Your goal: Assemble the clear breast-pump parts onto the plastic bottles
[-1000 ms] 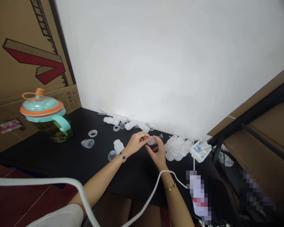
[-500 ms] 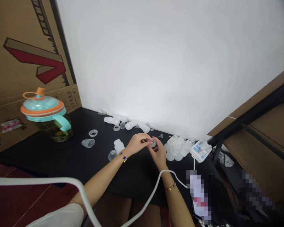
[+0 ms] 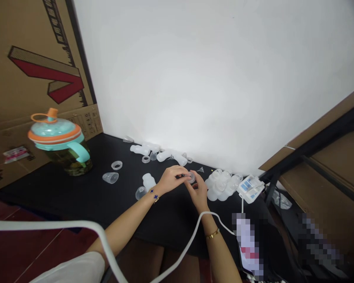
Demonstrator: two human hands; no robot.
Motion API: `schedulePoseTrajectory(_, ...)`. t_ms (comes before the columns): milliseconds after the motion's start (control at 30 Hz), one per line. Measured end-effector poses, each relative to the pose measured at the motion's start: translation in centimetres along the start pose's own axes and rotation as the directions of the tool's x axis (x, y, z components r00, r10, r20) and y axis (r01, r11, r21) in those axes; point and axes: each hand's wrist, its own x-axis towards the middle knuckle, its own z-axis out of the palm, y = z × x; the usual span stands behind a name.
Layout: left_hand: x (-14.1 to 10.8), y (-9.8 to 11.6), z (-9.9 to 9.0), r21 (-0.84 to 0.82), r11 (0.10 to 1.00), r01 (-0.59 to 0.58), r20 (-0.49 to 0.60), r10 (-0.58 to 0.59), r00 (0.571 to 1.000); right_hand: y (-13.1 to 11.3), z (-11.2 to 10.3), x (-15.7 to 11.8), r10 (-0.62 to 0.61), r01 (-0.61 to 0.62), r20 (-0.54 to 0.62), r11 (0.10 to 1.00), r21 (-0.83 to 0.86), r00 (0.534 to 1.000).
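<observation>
My left hand (image 3: 174, 179) and my right hand (image 3: 198, 191) meet over the black table (image 3: 106, 204). Between their fingertips is a small translucent bottle collar ring (image 3: 191, 177), gripped from both sides; whether a teat sits inside it cannot be made out. Beside my left wrist lie a white plastic bottle (image 3: 149, 182) and a clear domed cap (image 3: 141, 193). Just right of my right hand is a cluster of white bottles (image 3: 221, 186) with clear tops. A small clear funnel-shaped piece (image 3: 201, 169) rests behind my right hand.
Several white bottles (image 3: 172, 156) and clear parts line the wall's foot. Another ring (image 3: 117, 165) and clear cap (image 3: 110, 177) lie left, near a large drink jug (image 3: 61, 145). A white power strip (image 3: 250, 188) and phone (image 3: 249, 247) are right. A white cable (image 3: 191, 239) crosses in front.
Both hands stay in nearly the same place with the ring between their fingers. The whole view has shifted very slightly.
</observation>
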Motion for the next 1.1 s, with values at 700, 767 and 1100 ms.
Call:
schedulePoseTrajectory(700,0.2,0.1,-0.3,-0.062,0.998,0.018,-0.064,-0.022,0.998,-0.3,-0.1,0.1,-0.033,0.037,0.103,0.999,-0.035,0.994)
schedulePoseTrajectory(767,0.1,0.2,-0.2,-0.063,0.998,0.014,-0.065,-0.018,0.998,-0.4,0.0,0.0,-0.029,0.031,0.116,0.999,-0.021,0.993)
schedulePoseTrajectory(1100,0.6,-0.9,0.0,-0.374,0.854,0.362,0.010,-0.387,0.922,0.3,0.5,-0.6,-0.004,0.006,0.049,0.999,-0.046,0.999)
